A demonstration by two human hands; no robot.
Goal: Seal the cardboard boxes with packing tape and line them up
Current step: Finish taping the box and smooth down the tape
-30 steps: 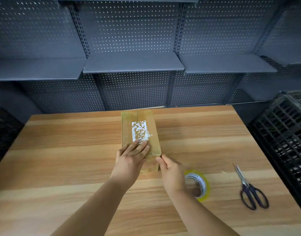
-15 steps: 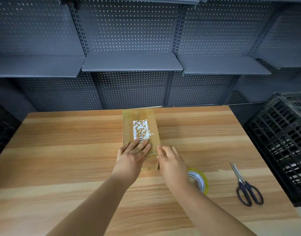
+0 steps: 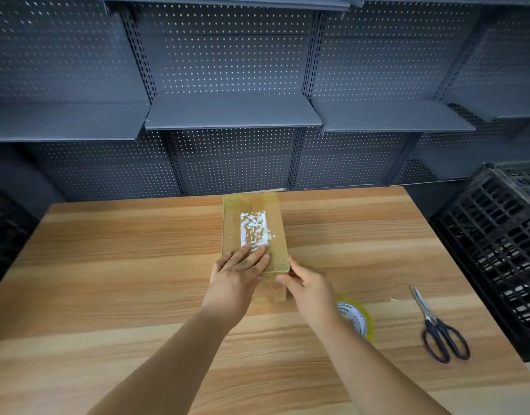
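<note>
The fingers [image 3: 253, 259] of your left hand [image 3: 236, 280] lay flat, slightly spread, on the box [image 3: 275, 229] top, and your right hand [image 3: 311, 290] pressed its thumb and straight fingers against the near corner. You seemed to be smoothing tape down. The next move would likely call for sliding the box into line.

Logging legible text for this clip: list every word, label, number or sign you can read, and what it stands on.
No text here can be read.
Torn white label on the brown cardboard box: only scraps remain, nothing legible.
White inner core of the yellowish packing tape roll: dark print, too blurred to read.
Black-handled scissors: no marking visible.
</note>
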